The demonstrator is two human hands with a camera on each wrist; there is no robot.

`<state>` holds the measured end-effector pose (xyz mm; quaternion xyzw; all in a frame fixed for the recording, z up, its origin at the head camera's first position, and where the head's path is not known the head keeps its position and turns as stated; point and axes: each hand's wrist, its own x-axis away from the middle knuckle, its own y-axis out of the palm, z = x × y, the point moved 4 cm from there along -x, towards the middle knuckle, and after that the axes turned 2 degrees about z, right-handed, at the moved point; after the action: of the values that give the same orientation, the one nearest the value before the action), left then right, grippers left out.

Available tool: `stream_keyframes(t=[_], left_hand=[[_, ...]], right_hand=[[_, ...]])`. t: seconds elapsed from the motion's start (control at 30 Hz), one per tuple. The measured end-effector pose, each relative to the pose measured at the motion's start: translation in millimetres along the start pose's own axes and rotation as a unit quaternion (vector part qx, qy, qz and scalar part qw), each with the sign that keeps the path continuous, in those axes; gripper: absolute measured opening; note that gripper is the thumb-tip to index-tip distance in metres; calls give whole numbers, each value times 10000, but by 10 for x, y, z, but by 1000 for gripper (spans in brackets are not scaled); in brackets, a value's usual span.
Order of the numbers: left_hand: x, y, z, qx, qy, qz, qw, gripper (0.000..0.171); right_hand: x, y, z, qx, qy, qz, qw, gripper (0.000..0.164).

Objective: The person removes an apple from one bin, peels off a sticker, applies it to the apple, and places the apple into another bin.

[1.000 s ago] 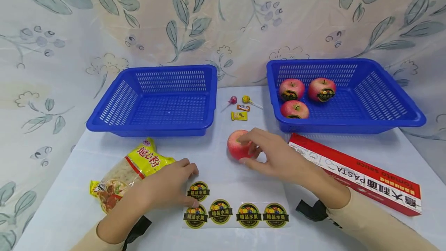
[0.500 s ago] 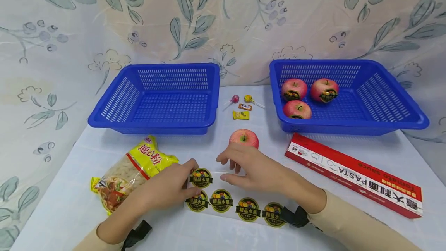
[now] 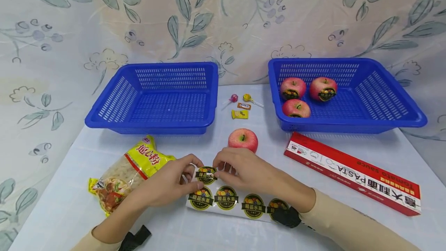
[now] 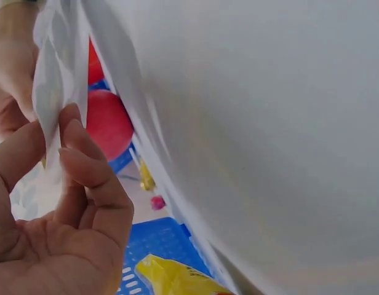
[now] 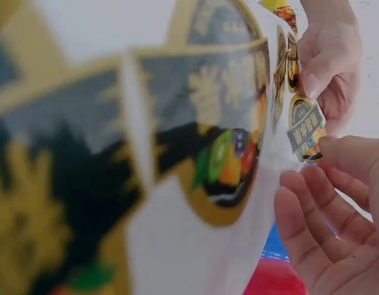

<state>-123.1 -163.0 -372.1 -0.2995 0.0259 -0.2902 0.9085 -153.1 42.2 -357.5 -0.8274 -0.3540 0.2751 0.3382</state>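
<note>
A clear-backed sheet of round black-and-gold fruit stickers (image 3: 239,195) is lifted off the table at its left end. My left hand (image 3: 168,181) pinches that end between thumb and fingers, as the left wrist view also shows. My right hand (image 3: 251,167) pinches the right edge of the upper-left sticker (image 3: 205,175). In the right wrist view the thumb lies on the sticker (image 5: 307,129), with fingers behind it; whether its edge is peeled up is hard to tell. Just beyond the right hand sits an apple (image 3: 242,138) with no label visible, partly hidden by that hand.
Three apples with stickers lie in the right blue basket (image 3: 352,127). Another blue basket (image 3: 156,129) stands at back left. Lollipops (image 3: 234,98) and small wrapped candies (image 3: 240,114) lie between them. A pasta bag (image 3: 129,167) is at left, a red pasta box (image 3: 352,173) at right.
My right hand has left the apple and come down left to the sticker sheet, where it now pinches a sticker. My left hand has raised the sheet's left end.
</note>
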Motion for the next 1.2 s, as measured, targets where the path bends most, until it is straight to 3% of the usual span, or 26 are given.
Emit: stream_keyframes(t=[0.17, 0.33, 0.5, 0.6, 0.67, 0.73, 0.8, 0.93, 1.07, 1.2], left_hand=[[1, -41, -68, 75, 192, -115, 9997, 34], [14, -86, -131, -288, 334, -37, 9990, 34], [19, -88, -70, -1315, 241, 23, 9910, 31], [13, -61, 13, -2171, -2, 172, 9760, 35], [-9, -33, 81, -2472, -138, 303, 9684, 42], [-53, -1, 156, -2430, -83, 457, 9689, 45], [-117, 38, 229, -2104, 147, 564, 9759, 44], [-262, 121, 336, -1537, 731, 676, 9831, 26], [-378, 185, 375, -1496, 1064, 753, 9801, 6], [-465, 208, 392, -1826, 1272, 1006, 9697, 4]], right_hand=[[-1, 36, 21, -70, -123, -35, 9999, 4], [10, 1, 24, -495, 89, -82, 9987, 3], [89, -157, 38, -642, 204, 3, 9977, 3], [168, -232, 83, -321, 192, 18, 9993, 7], [221, -265, 114, -151, 202, -9, 9997, 9], [267, -287, 135, -83, 220, -64, 9997, 10], [300, -300, 152, -34, 175, -82, 9998, 10], [339, -324, 160, 40, 52, 72, 10000, 7], [369, -350, 170, 63, 48, 378, 9993, 11], [416, -386, 208, 236, 99, 724, 9970, 14]])
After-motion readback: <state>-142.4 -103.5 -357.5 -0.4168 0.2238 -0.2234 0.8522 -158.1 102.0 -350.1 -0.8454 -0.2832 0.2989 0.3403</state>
